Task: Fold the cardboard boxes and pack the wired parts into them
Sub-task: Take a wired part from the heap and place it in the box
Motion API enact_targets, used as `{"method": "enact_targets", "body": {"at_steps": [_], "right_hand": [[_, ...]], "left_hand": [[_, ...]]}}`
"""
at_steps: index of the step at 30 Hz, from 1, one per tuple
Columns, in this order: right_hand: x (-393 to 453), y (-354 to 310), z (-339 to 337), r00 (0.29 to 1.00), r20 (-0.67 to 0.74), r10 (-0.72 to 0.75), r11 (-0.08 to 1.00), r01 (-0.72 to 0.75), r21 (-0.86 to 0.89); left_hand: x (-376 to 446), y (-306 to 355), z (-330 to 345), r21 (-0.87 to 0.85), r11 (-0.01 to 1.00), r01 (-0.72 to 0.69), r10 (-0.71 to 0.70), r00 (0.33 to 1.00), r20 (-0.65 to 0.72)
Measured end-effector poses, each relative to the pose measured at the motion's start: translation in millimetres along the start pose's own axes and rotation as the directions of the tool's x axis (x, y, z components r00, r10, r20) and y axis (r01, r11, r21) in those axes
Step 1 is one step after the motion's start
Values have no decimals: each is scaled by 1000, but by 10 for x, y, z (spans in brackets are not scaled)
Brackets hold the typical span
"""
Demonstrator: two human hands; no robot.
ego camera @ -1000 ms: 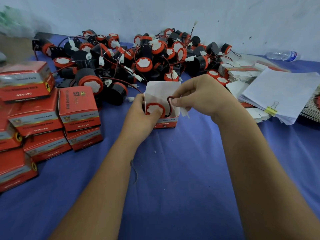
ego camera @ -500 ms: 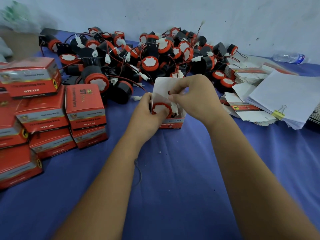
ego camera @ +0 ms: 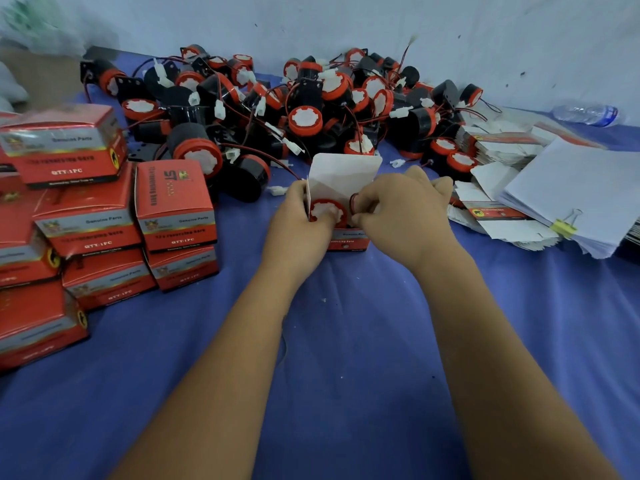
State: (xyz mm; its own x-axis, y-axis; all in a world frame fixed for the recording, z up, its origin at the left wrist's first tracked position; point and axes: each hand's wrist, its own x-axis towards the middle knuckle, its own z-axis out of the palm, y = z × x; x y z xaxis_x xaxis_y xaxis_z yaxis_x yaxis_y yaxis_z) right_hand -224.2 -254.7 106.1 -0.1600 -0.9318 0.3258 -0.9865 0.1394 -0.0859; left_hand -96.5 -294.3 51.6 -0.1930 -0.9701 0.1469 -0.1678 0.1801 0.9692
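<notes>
A small red cardboard box stands open on the blue cloth at centre, its white lid flap upright behind. Inside it sits a wired part with a red rim and white face. My left hand grips the box's left side, thumb on the part's face. My right hand pinches the part's looped red wire at the box's right opening. A big heap of loose black-and-red wired parts lies behind the box.
Closed red boxes are stacked at the left. Flat unfolded box blanks and a clipped sheaf of white paper lie at the right. A plastic bottle rests by the wall. Blue cloth covers the near table.
The right hand has come lower and closer to the box opening, bringing the looped wire down beside the part. The left hand stays on the box.
</notes>
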Motion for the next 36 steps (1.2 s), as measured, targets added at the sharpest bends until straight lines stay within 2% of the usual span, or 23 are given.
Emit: {"method": "enact_targets", "body": {"at_steps": [4,8,11,13,17,20,25,27,28,30,31,33,34,35,36], "right_hand": [[-32,-30,66,999,-23,-22,1000,22,-16],[-40,-55,105,1000,-18,2,997,0,77],[-75,-40,124,998,-24,-56,993,58,99],[-107,-28,127,996,-38,-76,980,82,179],[-157,-10,111,998,-66,17,920,11,393],[-138,-32,152,997,-79,19,932,11,361],[-162,-30,248,981,-175,-82,983,108,149],[-182,-31,281,970,-228,-89,970,136,200],[-195,-40,288,963,-263,-63,944,143,297],[-221,-62,299,953,-290,84,802,109,587],[-225,-55,303,946,-252,206,664,53,746],[-209,-31,308,899,-42,435,236,-69,969],[-196,0,320,872,60,485,69,-106,992],[-185,28,333,858,123,498,1,-142,990],[-173,51,357,858,155,489,3,-180,984]], "left_hand": [[-13,20,58,27,1000,10,-9,999,-48],[-37,61,113,-37,998,43,-46,993,-105],[-32,54,131,-2,999,34,-34,991,-126],[-24,37,127,20,999,34,-31,990,-137],[-27,58,116,0,999,48,-48,988,-147],[-38,86,116,-72,995,75,-85,987,-136],[4,33,92,-32,996,77,-81,987,-138],[28,20,70,-57,994,96,-103,986,-129],[36,16,60,-69,993,98,-107,986,-130],[43,9,49,-79,992,94,-105,984,-145],[43,4,47,-78,993,91,-102,983,-154],[45,-2,51,-70,994,85,-96,981,-166],[47,-5,56,-64,995,82,-92,981,-171],[48,-6,58,-60,995,78,-88,980,-177],[50,-9,61,-59,995,75,-84,980,-183]]}}
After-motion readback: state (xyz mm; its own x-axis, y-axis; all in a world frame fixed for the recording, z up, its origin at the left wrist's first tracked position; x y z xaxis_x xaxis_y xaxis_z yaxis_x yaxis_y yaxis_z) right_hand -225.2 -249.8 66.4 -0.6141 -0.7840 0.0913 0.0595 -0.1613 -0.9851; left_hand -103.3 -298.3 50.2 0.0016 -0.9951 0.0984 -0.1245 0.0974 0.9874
